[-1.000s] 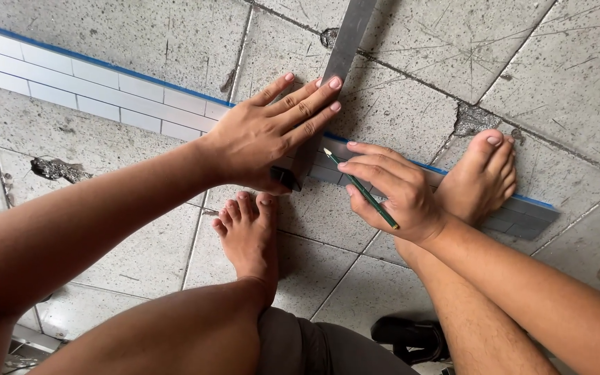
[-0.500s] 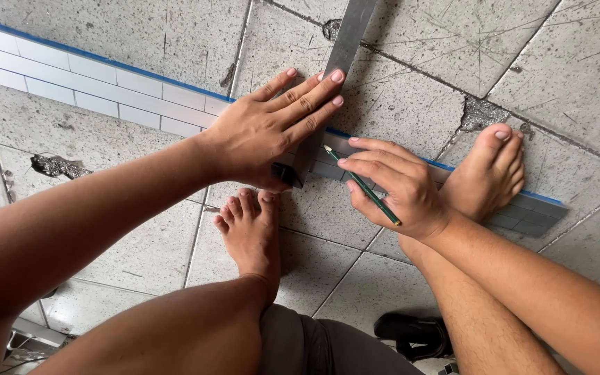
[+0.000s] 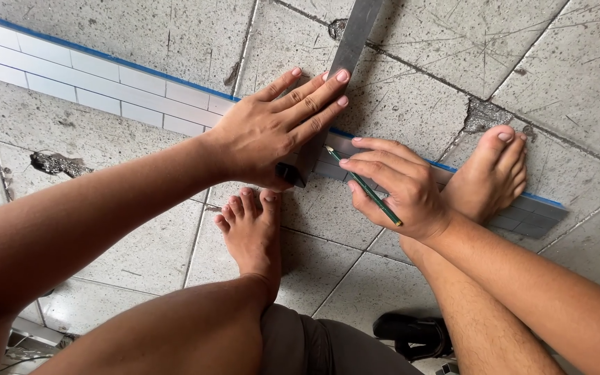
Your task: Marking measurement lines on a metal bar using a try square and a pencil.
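Grey speckled floor tiles [image 3: 140, 42], scratched and cracked, with a chipped hole [image 3: 57, 164] at left. A black sandal [image 3: 411, 335] lies near the bottom edge.

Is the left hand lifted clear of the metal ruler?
No: the left hand lies flat on the metal ruler, pressing it against the tile strip while the right hand holds a pencil.

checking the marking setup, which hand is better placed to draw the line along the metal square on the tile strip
Right. The right hand already grips the green pencil, its tip beside the metal square's edge on the tile strip. The left hand lies flat on the square, so it looks better kept there.
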